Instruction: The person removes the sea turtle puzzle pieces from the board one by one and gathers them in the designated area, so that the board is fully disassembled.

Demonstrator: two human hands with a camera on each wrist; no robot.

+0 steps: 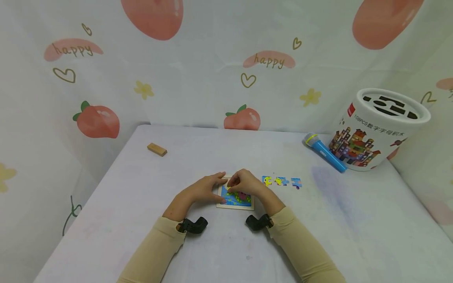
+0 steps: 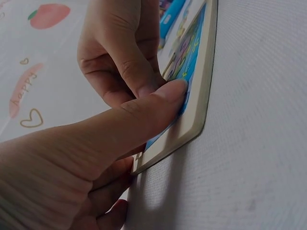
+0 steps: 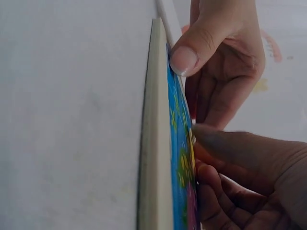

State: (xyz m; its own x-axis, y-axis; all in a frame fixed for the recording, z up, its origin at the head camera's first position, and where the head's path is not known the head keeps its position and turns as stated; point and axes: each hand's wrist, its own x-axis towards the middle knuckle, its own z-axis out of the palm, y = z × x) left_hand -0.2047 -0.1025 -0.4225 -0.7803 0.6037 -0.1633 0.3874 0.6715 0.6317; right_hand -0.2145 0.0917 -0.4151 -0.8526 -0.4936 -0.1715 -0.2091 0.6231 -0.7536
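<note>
A small wooden-framed jigsaw puzzle (image 1: pixel 238 207) lies on the table, its picture mostly blue with green and pink. My left hand (image 1: pixel 201 190) holds its left side, the thumb (image 2: pixel 165 96) pressing on the picture near a corner and the other fingers around the frame's edge. Over the puzzle's upper left, my right hand (image 1: pixel 247 182) pinches a puzzle piece (image 3: pixel 193 139) between thumb and fingers. Most of that piece is hidden by the fingers. Several loose puzzle pieces (image 1: pixel 282 181) lie in a row just right of my right hand.
A blue toy microphone (image 1: pixel 327 155) leans beside a large white bucket (image 1: pixel 375 133) at the back right. Toward the back left lies a small wooden block (image 1: pixel 157 149). A printed curtain (image 1: pixel 198 78) hangs behind the white table (image 1: pixel 116 220).
</note>
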